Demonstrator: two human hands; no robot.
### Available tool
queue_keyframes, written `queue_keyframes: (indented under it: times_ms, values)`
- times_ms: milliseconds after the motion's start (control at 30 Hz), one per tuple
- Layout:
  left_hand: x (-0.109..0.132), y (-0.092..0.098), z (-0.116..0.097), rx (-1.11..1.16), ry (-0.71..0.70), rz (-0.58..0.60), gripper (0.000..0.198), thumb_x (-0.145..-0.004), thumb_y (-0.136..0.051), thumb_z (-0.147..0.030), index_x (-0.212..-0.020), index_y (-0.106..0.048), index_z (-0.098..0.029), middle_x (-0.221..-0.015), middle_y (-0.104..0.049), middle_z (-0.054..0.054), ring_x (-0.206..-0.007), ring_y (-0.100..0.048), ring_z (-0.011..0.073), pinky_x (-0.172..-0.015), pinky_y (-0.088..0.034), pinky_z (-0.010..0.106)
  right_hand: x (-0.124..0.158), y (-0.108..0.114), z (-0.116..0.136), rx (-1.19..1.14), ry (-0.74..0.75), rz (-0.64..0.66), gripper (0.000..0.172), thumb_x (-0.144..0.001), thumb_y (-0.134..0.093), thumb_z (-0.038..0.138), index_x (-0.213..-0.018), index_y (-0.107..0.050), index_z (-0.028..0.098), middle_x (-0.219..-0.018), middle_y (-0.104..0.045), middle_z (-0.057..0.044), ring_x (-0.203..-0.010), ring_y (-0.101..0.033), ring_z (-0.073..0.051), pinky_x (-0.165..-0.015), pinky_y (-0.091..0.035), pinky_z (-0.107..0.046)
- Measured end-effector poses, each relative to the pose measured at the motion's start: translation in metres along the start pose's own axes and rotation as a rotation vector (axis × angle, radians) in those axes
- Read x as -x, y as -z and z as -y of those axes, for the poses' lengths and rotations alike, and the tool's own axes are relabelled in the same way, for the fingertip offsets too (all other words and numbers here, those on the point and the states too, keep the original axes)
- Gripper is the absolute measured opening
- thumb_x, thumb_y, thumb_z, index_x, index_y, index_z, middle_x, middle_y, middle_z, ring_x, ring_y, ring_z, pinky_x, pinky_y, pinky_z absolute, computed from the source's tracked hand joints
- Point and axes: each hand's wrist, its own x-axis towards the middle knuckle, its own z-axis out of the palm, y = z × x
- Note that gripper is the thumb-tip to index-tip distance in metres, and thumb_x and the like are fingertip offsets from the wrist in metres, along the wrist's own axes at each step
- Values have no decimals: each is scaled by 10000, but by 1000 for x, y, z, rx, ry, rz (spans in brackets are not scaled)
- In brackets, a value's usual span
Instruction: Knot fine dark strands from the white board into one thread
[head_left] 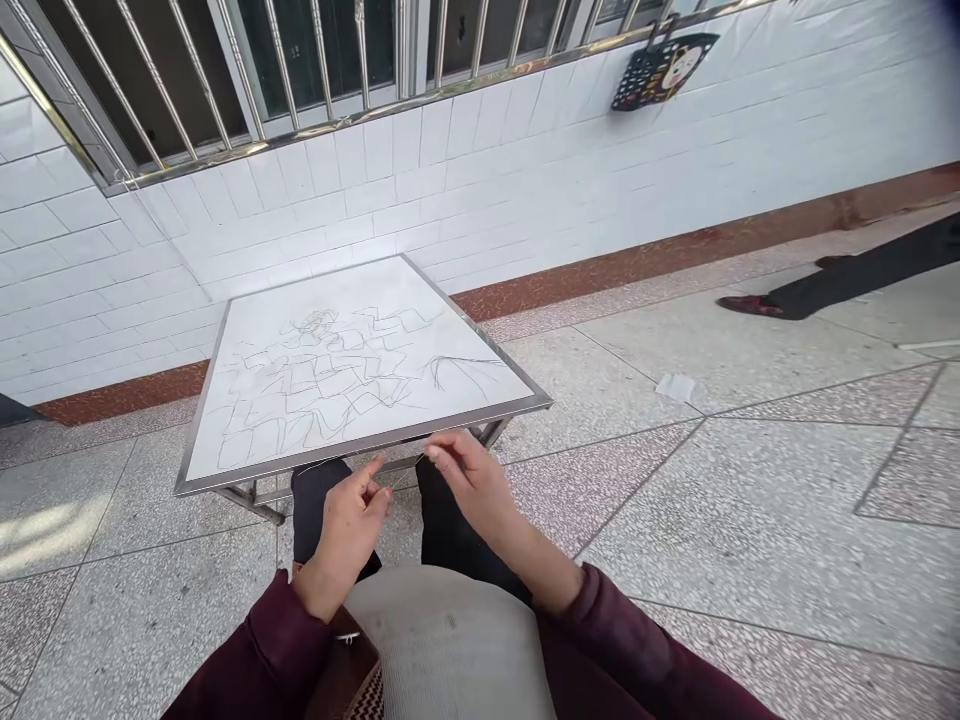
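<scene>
My left hand (351, 530) and my right hand (472, 480) hover close together over my lap, just below the near edge of a small white table (225, 400). Both hands are pinched, fingertips pressed together, and a thin thread or hair (405, 463) seems to run between them. The table top carries many thin dark strands (330, 375) laid in angular loops. My dark trousers and maroon sleeves show below.
A white tiled wall with a barred window (300, 60) rises behind the table. A dark patterned bag (660, 70) hangs from the bars. Another person's legs and shoe (757, 305) stretch across the stone floor at right. A paper scrap (675, 387) lies nearby.
</scene>
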Motion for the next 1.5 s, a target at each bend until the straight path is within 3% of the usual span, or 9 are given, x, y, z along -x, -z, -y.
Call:
queue_keyframes:
  times_ms: [133,300,500,667,967,1067,1200,1333,1500]
  values:
    - [4,-2,-8,-249,-96,14,221,-797,-535,-155,-900,-728,-187,-614,-612,-20,-573,-546,137,-591,-399,258,0,-16,19,175,226,239,96,-934,-560,267,-924,-645,226,-865,-683,-43,-829,-612,-204,-760,-496,-330]
    - [7,-7,-9,-193,-81,32,161,-780,-547,-154,-636,-614,-182,-587,-615,-8,-572,-553,145,-589,-383,263,5,-30,15,227,221,258,94,-920,-556,211,-923,-649,223,-871,-696,-35,-837,-630,-197,-746,-499,-314]
    - [6,-17,12,5,-32,95,143,-816,-565,-283,-739,-625,-179,-668,-642,1,-615,-619,153,-598,-496,258,9,-28,11,223,170,262,105,-905,-531,204,-869,-627,225,-827,-671,-22,-803,-623,-188,-741,-488,-303]
    - [10,-22,17,232,52,143,314,-772,-666,-470,-798,-644,-158,-682,-634,11,-619,-625,161,-627,-529,296,17,-32,6,249,150,253,105,-893,-487,200,-838,-574,224,-848,-662,-31,-809,-621,-191,-723,-487,-301]
    - [18,-19,20,393,171,225,554,-713,-748,-531,-1083,-676,-126,-804,-707,71,-715,-661,179,-681,-515,303,21,-28,-4,332,55,206,88,-896,-387,246,-886,-470,218,-678,-592,2,-542,-574,-167,-550,-431,-278]
    - [13,1,29,343,149,70,583,-778,-688,-523,-1210,-620,-136,-951,-722,114,-828,-681,210,-729,-526,324,19,-21,-4,305,36,198,82,-902,-376,246,-888,-453,221,-664,-574,11,-540,-567,-161,-547,-425,-269]
    - [10,31,25,194,-94,-245,542,-870,-625,-435,-1358,-515,-225,-1249,-654,106,-1155,-607,221,-988,-469,360,21,-18,-5,299,12,260,72,-899,-390,236,-851,-443,234,-615,-535,35,-512,-535,-155,-532,-398,-266]
    - [9,37,16,-51,-207,-187,355,-925,-563,-365,-1249,-635,-240,-1261,-671,80,-1156,-620,219,-1036,-452,384,25,-23,-7,234,-36,325,85,-908,-402,246,-830,-436,240,-605,-536,38,-517,-525,-153,-532,-402,-268]
    - [8,30,23,-72,-195,-168,296,-956,-498,-347,-1129,-708,-228,-1159,-729,66,-1048,-688,204,-996,-496,361,27,-26,-11,83,-127,368,93,-922,-408,262,-959,-484,223,-626,-569,39,-500,-519,-137,-505,-417,-253]
